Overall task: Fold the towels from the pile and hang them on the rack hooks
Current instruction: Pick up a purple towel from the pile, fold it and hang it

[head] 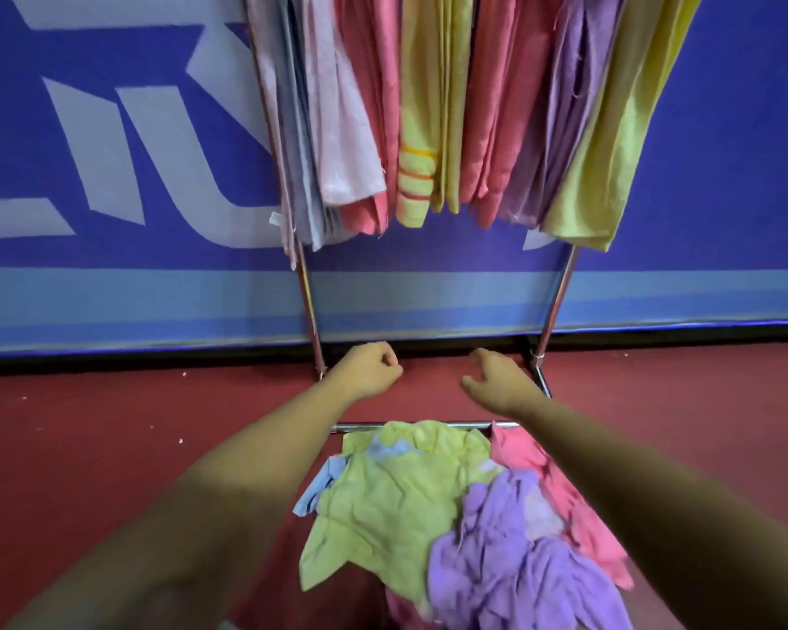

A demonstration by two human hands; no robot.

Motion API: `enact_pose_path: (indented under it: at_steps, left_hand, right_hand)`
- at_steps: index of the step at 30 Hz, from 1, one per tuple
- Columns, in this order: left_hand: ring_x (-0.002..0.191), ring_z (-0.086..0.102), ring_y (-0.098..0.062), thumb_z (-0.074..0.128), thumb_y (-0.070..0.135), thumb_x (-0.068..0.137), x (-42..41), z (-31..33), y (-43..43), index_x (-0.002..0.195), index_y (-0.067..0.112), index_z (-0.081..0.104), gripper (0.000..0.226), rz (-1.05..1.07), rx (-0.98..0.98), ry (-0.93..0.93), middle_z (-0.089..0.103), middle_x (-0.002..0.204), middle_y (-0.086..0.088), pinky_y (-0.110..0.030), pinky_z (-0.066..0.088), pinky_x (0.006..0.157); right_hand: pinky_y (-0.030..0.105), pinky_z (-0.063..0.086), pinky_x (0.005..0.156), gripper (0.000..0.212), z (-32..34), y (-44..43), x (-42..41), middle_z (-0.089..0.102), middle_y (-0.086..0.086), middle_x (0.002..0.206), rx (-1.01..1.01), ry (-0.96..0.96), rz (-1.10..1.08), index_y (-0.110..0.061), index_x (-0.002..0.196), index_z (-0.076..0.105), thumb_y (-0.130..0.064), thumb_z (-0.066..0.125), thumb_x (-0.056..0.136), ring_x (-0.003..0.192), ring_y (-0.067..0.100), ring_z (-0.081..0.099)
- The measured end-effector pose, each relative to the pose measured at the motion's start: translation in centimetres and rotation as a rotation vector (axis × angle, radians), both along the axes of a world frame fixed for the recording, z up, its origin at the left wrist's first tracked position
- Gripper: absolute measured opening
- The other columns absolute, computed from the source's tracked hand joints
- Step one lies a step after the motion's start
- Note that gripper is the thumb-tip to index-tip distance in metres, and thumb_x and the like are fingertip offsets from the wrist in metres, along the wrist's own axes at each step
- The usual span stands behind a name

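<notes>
Both arms reach forward over the pile of crumpled towels [396, 497], green, purple, pink and blue, heaped low against the rack's [309, 306] bottom bar. Left hand [374, 370] is curled into a loose fist and holds nothing. Right hand [497, 377] has slack, half-bent fingers and holds nothing. Folded towels [428, 106] hang above, on the rack.

Just past the left hand [369, 370] the rack upright [308, 306] is polished metal, bright and mirror-glossy. The low bar [410, 425] on the near side of both hands has the same chrome shine. High above the hands, the hung towels [433, 129] are matt cloth, softly napped. Nearer than the right hand [497, 375], the pile [396, 497] is the same dull cloth, heavily creased. The floor [110, 425] beneath looks matt.
</notes>
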State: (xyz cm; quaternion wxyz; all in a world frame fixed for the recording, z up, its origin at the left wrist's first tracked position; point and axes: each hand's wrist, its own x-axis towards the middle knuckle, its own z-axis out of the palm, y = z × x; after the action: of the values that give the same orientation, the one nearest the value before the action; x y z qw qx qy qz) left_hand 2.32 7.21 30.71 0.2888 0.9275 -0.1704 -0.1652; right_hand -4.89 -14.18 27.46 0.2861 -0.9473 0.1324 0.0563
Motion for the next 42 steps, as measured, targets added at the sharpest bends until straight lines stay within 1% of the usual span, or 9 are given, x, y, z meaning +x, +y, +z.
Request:
enact_pose_path:
  at_steps: [4, 10, 14, 22, 26, 30, 32, 36, 42]
  left_hand:
    - [0.075, 0.059, -0.014, 0.058, 0.013, 0.084, -0.4, -6.5, -1.4, 0.081, 0.016, 0.066, 0.009, -0.028, 0.007, 0.103, 0.066, 0.079, 0.001, -0.021, 0.041, 0.062]
    - [0.073, 0.054, -0.015, 0.056, 0.015, 0.085, -0.3, -15.8, -2.9, 0.067, 0.022, 0.056, 0.019, -0.024, 0.077, 0.232, 0.061, 0.073, 0.005, -0.024, 0.038, 0.06]
    - [0.074, 0.05, -0.015, 0.054, 0.017, 0.088, -1.5, -21.8, -5.0, 0.07, 0.021, 0.051, 0.019, -0.075, 0.136, 0.346, 0.057, 0.073, 0.005, -0.024, 0.037, 0.062]
    - [0.081, 0.063, -0.025, 0.057, 0.017, 0.082, -8.0, -33.0, -10.0, 0.09, 0.009, 0.066, 0.015, -0.143, 0.12, 0.6, 0.07, 0.09, -0.014, -0.035, 0.051, 0.078]
    - [0.101, 0.06, -0.016, 0.068, 0.028, 0.085, -10.3, -36.2, -11.2, 0.137, 0.01, 0.05, 0.058, -0.096, 0.018, 0.715, 0.062, 0.124, -0.009, -0.025, 0.044, 0.083]
    - [0.061, 0.054, 0.009, 0.051, 0.046, 0.086, -11.6, -36.0, -11.7, 0.112, 0.012, 0.063, 0.044, -0.122, -0.025, 0.76, 0.065, 0.079, 0.009, -0.026, 0.046, 0.072]
    - [0.045, 0.048, 0.004, 0.049, 0.027, 0.096, -11.2, -35.2, -11.7, 0.096, 0.008, 0.066, 0.026, -0.039, -0.111, 0.747, 0.057, 0.069, 0.0, -0.018, 0.044, 0.059]
    - [0.088, 0.055, -0.011, 0.053, 0.008, 0.097, -8.6, -31.5, -10.9, 0.106, 0.017, 0.069, 0.021, 0.114, -0.317, 0.719, 0.066, 0.099, -0.002, -0.024, 0.044, 0.078]
    - [0.075, 0.052, -0.007, 0.054, 0.011, 0.098, -5.2, -19.5, -10.1, 0.079, 0.021, 0.067, 0.025, 0.135, -0.54, 0.52, 0.062, 0.077, 0.007, -0.023, 0.042, 0.07]
  right_hand:
    - [0.035, 0.042, 0.105, 0.063, -6.0, -1.7, -0.7, 0.058, 0.022, 0.135, 0.017, 0.119, -0.01, 0.001, 0.138, 0.051, -0.037, 0.058, 0.087, 0.126, 0.034, 0.054]
    - [0.038, 0.045, 0.088, 0.041, -13.8, -3.9, -0.3, 0.061, 0.021, 0.113, -0.051, 0.264, 0.05, -0.002, 0.116, 0.056, -0.03, 0.056, 0.086, 0.114, 0.036, 0.055]
    - [0.038, 0.046, 0.098, 0.055, -18.2, -6.4, -0.5, 0.05, 0.022, 0.134, -0.097, 0.43, 0.161, -0.002, 0.138, 0.047, -0.022, 0.062, 0.089, 0.129, 0.034, 0.048]
    - [0.021, 0.037, 0.083, 0.077, -28.5, -8.5, -5.0, 0.059, 0.009, 0.134, -0.048, 0.735, 0.399, -0.022, 0.157, 0.027, -0.022, 0.067, 0.091, 0.098, 0.014, 0.05]
    - [0.031, 0.045, 0.095, 0.052, -30.3, -8.5, -5.5, 0.059, 0.006, 0.13, 0.023, 0.765, 0.341, -0.017, 0.143, 0.05, -0.021, 0.065, 0.093, 0.112, 0.021, 0.058]
    - [0.025, 0.039, 0.087, 0.028, -30.5, -8.9, -6.2, 0.064, 0.008, 0.114, 0.002, 0.696, 0.361, -0.012, 0.121, 0.064, -0.015, 0.061, 0.094, 0.112, 0.029, 0.06]
    - [0.019, 0.033, 0.074, 0.026, -29.2, -9.1, -5.6, 0.064, 0.004, 0.104, 0.042, 0.624, 0.323, -0.01, 0.115, 0.067, -0.012, 0.064, 0.09, 0.099, 0.023, 0.06]
    - [0.024, 0.043, 0.058, 0.022, -24.5, -9.3, -3.7, 0.064, 0.003, 0.063, 0.258, 0.466, 0.169, -0.022, 0.073, 0.059, -0.004, 0.067, 0.082, 0.062, 0.021, 0.06]
    - [0.033, 0.047, 0.064, 0.012, -13.6, -8.2, -1.6, 0.064, 0.013, 0.063, 0.443, 0.177, 0.113, -0.013, 0.07, 0.064, -0.005, 0.069, 0.078, 0.059, 0.02, 0.056]
